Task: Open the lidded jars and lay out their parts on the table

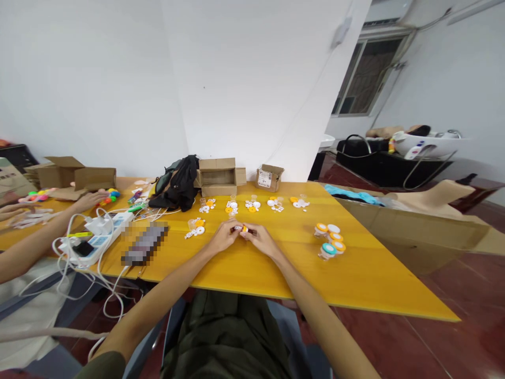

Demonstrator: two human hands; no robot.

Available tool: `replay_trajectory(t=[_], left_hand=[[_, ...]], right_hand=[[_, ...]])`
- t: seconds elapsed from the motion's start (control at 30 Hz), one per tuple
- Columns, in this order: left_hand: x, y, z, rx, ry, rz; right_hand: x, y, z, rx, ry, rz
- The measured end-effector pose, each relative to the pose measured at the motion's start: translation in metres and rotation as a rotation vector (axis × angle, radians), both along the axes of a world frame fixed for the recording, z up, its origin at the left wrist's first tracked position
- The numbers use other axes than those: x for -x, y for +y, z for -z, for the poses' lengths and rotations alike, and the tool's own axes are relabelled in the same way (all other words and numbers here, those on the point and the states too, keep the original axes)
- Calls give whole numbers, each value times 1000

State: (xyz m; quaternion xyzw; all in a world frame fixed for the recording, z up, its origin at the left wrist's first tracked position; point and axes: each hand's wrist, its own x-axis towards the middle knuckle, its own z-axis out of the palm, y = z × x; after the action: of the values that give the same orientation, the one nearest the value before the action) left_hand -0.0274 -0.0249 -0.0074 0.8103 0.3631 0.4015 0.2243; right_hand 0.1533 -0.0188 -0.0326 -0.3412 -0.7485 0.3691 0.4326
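Note:
Over the middle of the yellow table (355, 279), my left hand (224, 237) and my right hand (258, 239) meet. Both are closed around a small jar with an orange lid (241, 229), with small dice-like bits showing between the fingertips. Just left of my left hand lie a clear cup, an orange lid and white dice (195, 229). To the right stands a cluster of small lidded jars (330, 239), orange, white and teal on top. Behind my hands runs a row of open cups, lids and dice (252, 204).
Cardboard boxes (219, 176) and a black bag (177, 184) sit at the table's back. A white power strip with cables (98, 237) lies at left. Another person's arm (43, 237) reaches across toward colourful toys (108, 196). A large cardboard sheet (414, 221) leans at right.

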Motion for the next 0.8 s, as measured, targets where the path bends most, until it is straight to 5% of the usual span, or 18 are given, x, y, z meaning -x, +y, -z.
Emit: replay_trajectory(t=[0.43, 0.8], left_hand=[[3, -2, -1, -18, 82, -176], [2, 8, 5, 149, -141, -140]], right_hand=[[-1, 10, 9, 90, 111, 237], [-21, 21, 28, -101, -207, 548]])
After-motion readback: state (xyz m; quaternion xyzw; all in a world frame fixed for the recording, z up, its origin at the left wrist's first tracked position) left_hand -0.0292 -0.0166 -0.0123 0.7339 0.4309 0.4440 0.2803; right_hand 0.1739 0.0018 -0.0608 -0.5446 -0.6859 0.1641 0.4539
